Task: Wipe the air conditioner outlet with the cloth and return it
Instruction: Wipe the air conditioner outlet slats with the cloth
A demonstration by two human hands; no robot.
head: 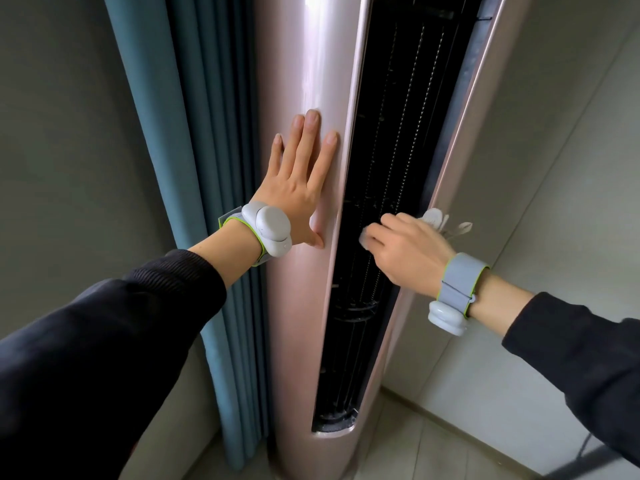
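Note:
A tall pink floor-standing air conditioner (304,64) fills the middle of the view. Its long black outlet (391,140) runs down the front, with thin vanes inside. My left hand (298,178) lies flat and open on the pink casing just left of the outlet, fingers spread. My right hand (408,247) is closed on a small white cloth (436,218) and presses it against the outlet about halfway up. Bits of the cloth show beyond the fingers on both sides; most of it is hidden under the hand.
A blue curtain (194,168) hangs in folds directly left of the unit. Grey walls stand on both sides, the right wall (554,168) close to the casing. Pale floor tiles (415,445) show at the bottom.

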